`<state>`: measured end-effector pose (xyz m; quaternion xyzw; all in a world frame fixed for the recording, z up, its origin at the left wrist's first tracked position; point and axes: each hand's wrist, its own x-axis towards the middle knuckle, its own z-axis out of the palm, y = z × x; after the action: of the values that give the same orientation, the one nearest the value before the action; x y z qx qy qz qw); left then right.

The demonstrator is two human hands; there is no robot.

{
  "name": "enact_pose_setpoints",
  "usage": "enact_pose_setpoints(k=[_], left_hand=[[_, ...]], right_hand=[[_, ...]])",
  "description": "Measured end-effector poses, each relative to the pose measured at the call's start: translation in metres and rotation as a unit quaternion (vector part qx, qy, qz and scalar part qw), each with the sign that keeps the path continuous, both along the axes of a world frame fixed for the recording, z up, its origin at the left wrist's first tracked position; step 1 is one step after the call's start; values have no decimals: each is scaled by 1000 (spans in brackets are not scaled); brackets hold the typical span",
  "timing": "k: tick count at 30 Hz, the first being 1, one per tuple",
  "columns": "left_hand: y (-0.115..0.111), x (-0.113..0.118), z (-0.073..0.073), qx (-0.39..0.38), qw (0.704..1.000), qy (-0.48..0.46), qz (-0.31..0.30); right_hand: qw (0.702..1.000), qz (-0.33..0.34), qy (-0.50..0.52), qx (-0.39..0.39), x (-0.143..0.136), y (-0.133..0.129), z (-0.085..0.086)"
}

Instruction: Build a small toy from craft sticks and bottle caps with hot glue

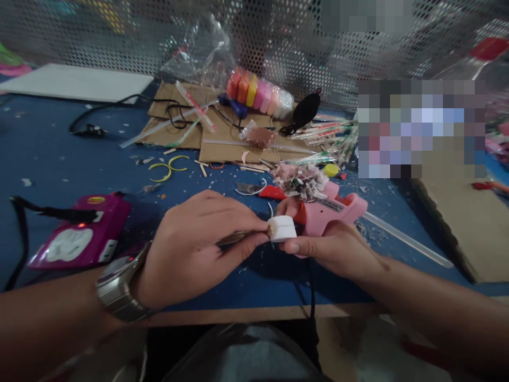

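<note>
My left hand (207,239), with a metal watch at the wrist, is closed in a pinch on a thin brown stick (236,237). The stick's tip meets a small white foam-like cylinder (284,229), with a tan patch where they join. Thumb and fingers of my right hand (330,244) grip this cylinder from the other side. Just behind that hand is a pink hot glue gun (318,216), partly hidden by it, and a clear glue stick (409,241) sticks out at its back. A red-handled cutter knife (270,192) lies beyond the fingers.
At left is a purple power adapter (81,231) with a black plug. Cardboard sheets (234,151) at the back carry colourful clay packs (258,94) and wrapped sticks (326,132). A white board (79,82) lies far left, cardboard (457,212) at right. Scraps dot the blue table.
</note>
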<state>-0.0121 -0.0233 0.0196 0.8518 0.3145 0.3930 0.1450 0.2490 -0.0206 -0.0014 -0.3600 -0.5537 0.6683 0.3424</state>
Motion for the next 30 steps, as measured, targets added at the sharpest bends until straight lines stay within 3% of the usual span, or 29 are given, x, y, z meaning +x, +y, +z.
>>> enact_pose_setpoints(k=[6,30], left_hand=[[1,2,-2,8,1000,-25,2],[1,-2,0,11,999,-26,-41]], right_hand=[[1000,11,-2,15,1,0,-3],[998,-27,-54,5,-9,-2,17]])
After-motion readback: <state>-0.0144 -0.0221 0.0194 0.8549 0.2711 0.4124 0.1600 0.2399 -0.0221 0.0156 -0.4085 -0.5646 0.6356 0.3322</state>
